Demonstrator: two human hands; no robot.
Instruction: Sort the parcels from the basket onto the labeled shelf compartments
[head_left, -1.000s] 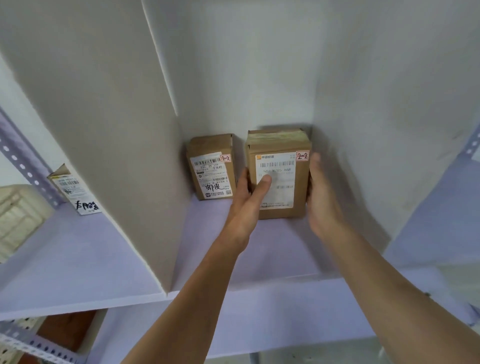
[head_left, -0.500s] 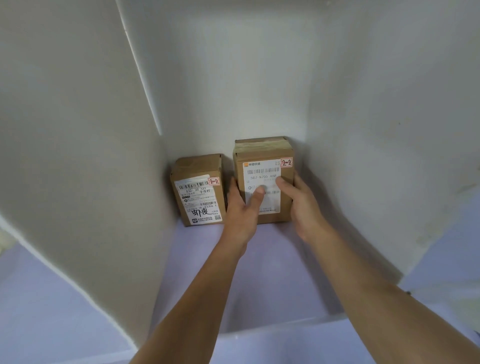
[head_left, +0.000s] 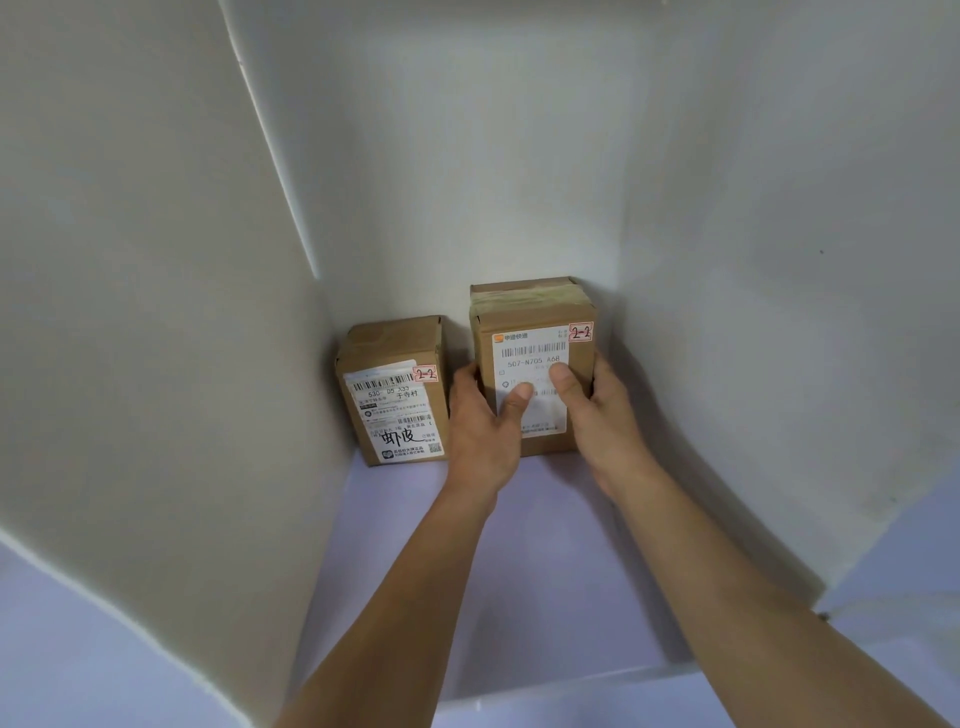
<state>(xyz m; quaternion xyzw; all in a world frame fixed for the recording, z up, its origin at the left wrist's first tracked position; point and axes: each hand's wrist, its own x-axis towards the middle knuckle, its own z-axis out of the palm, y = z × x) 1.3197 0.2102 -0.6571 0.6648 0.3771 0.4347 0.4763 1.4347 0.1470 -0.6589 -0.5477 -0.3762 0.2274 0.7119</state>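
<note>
Taller parcel (head_left: 535, 364), tagged 2-2, upright at compartment back, on shelf (head_left: 545, 561), gripped by left hand (head_left: 480, 431) and right hand (head_left: 602, 415), thumbs on label. Beside it, small parcel (head_left: 395, 395), also 2-2, already placed. Release left; basket out of view, remainder unknown.

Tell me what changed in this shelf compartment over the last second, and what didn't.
The taller parcel was pushed back toward the rear wall. The right hand shifted from flat against its side to gripping it, thumb on the label. The left hand kept its hold on the left edge, thumb on the label. The shorter parcel stayed put in the left rear corner; both still show 2-2 tags.
</note>
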